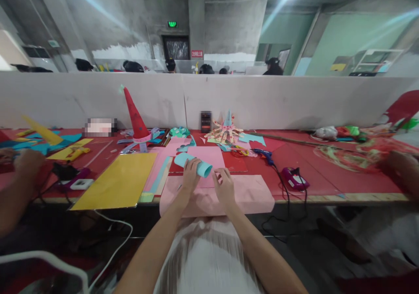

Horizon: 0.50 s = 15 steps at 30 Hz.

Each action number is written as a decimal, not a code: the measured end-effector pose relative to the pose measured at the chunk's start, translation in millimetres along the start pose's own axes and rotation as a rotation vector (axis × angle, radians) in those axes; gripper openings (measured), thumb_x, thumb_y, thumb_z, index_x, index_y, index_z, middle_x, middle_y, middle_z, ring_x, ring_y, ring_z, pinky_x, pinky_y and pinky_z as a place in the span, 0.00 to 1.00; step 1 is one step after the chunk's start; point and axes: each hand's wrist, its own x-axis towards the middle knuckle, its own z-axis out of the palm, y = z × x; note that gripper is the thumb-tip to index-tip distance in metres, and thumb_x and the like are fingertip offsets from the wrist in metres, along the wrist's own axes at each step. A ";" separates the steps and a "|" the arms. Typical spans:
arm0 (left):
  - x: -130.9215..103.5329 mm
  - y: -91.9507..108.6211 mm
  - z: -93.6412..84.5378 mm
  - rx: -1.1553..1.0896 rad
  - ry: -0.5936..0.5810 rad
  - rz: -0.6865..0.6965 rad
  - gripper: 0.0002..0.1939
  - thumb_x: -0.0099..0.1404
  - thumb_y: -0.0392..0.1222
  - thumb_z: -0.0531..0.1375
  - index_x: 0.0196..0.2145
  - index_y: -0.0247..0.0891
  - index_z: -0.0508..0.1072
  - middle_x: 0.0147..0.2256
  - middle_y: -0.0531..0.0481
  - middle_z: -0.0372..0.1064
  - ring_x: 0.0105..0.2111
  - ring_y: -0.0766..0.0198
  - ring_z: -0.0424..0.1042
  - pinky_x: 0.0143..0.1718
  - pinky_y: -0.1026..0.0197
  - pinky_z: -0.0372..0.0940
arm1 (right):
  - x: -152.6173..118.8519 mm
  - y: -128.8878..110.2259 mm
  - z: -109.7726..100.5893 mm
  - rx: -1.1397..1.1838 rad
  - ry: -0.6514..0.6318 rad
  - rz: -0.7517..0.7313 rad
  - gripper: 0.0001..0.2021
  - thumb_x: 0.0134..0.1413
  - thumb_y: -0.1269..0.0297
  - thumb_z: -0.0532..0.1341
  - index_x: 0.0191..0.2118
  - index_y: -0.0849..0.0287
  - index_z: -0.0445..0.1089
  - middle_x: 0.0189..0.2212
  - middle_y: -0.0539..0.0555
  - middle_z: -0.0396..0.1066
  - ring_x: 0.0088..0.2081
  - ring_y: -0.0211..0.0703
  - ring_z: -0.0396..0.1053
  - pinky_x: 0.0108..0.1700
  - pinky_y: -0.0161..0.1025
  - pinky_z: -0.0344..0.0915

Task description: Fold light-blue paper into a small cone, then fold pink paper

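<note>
My left hand point(191, 174) is closed around a rolled sheet of light blue paper point(204, 169), whose open end faces right. Just right of that end is my right hand point(224, 184), its fingers curled with thumb and fingertips close together; whether anything small is between them I cannot make out. Beneath both hands lie pink sheets point(252, 193), the nearest one hanging over the table's front edge. A blue glue gun point(264, 155) rests to the right, with yellow-handled scissors point(240, 150) beside it.
Yellow sheets point(118, 180) lie at left, behind them a red paper cone point(135, 119). A decorated blue cone point(228, 120) stands near the white partition point(278, 102). A purple device point(294, 178) with black cords sits at right. Other people's hands point(29, 165) work on both sides.
</note>
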 end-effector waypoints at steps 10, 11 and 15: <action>0.1 0.4 -1.8 0.036 -0.004 0.044 0.13 0.57 0.30 0.51 0.40 0.36 0.64 0.42 0.44 0.67 0.45 0.59 0.65 0.52 0.53 0.54 | 5.7 -7.6 13.3 -0.086 -0.175 0.177 0.11 0.52 0.61 0.53 0.30 0.59 0.71 0.26 0.52 0.64 0.27 0.38 0.61 0.32 0.36 0.58; 0.0 1.0 -2.6 0.034 -0.011 0.048 0.13 0.57 0.30 0.51 0.41 0.36 0.64 0.42 0.44 0.67 0.45 0.59 0.65 0.52 0.53 0.55 | 7.7 -8.8 15.0 -0.082 -0.157 0.182 0.10 0.51 0.62 0.54 0.29 0.58 0.71 0.27 0.52 0.64 0.29 0.39 0.61 0.33 0.37 0.59; -0.4 3.1 -5.7 0.018 -0.031 0.035 0.14 0.57 0.30 0.50 0.42 0.36 0.63 0.44 0.43 0.65 0.47 0.59 0.63 0.53 0.52 0.53 | 15.3 -4.8 22.7 0.031 -0.138 0.154 0.09 0.49 0.66 0.54 0.27 0.58 0.71 0.34 0.56 0.65 0.37 0.42 0.63 0.41 0.40 0.60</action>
